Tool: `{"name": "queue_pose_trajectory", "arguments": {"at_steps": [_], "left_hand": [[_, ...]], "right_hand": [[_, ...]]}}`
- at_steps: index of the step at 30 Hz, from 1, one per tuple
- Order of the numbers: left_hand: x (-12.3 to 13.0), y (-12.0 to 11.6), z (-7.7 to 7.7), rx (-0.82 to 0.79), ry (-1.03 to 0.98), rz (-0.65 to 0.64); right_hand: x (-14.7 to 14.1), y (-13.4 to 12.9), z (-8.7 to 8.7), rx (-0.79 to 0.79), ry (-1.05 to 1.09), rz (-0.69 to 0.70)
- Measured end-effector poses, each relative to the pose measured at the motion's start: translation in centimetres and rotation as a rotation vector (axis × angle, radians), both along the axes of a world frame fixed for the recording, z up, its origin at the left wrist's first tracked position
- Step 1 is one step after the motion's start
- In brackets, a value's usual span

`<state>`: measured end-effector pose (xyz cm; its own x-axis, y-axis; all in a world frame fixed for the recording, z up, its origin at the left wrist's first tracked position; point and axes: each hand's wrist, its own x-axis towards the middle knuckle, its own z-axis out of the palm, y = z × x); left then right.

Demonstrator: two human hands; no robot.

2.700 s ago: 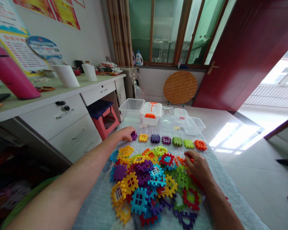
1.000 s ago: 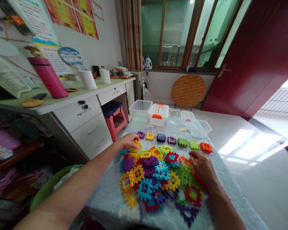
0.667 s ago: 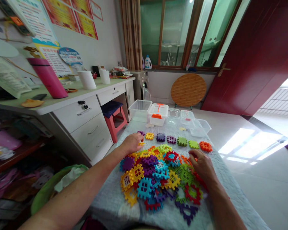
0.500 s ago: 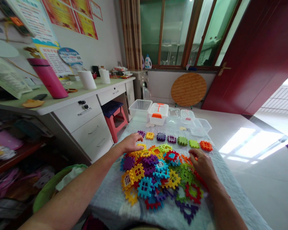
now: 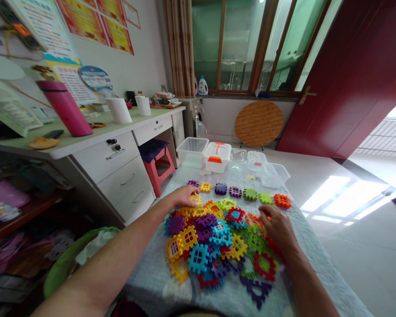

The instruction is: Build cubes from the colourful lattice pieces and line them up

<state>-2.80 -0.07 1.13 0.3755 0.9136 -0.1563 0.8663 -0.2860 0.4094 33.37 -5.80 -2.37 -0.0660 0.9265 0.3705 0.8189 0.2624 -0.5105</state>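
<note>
Left hand (image 5: 185, 197) pinches a yellow tile (image 5: 197, 200) at the far left of the pile (image 5: 221, 237), a piece likely light, stiff and hardly fragile (moulded plastic, I'd judge), best gripped by its notched edges.

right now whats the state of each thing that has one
Heap of pieces: loose, overlapping
Piece row: lined up
Left hand: at a yellow piece, grip unclear
Right hand: curled at the heap's edge
Orange-latched box: lid on
Leftmost clear bin: lidless
Desk drawers: shut
Washing machine door: open
Red door: open
Round tabletop: standing on edge
</note>
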Motion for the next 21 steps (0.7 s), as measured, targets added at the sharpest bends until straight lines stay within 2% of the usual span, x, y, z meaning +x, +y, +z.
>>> {"name": "queue_pose_trajectory", "arguments": {"at_steps": [3,9,16,21], "left_hand": [[-1.0,0.1,0.6,0.042,-0.061,0.030],[-2.8,-0.3,0.4,-0.126,0.046,0.012],[-2.3,-0.2,-0.1,-0.218,0.107,-0.040],[-1.8,0.4,0.0,-0.180,0.216,-0.108]], "right_hand": [[0.0,-0.1,0.0,0.012,0.011,0.004],[0.1,0.0,-0.4,0.003,0.002,0.005],[0.0,0.0,-0.3,-0.004,-0.016,0.002],[-0.1,-0.2,0.0,-0.002,0.005,-0.007]]}}
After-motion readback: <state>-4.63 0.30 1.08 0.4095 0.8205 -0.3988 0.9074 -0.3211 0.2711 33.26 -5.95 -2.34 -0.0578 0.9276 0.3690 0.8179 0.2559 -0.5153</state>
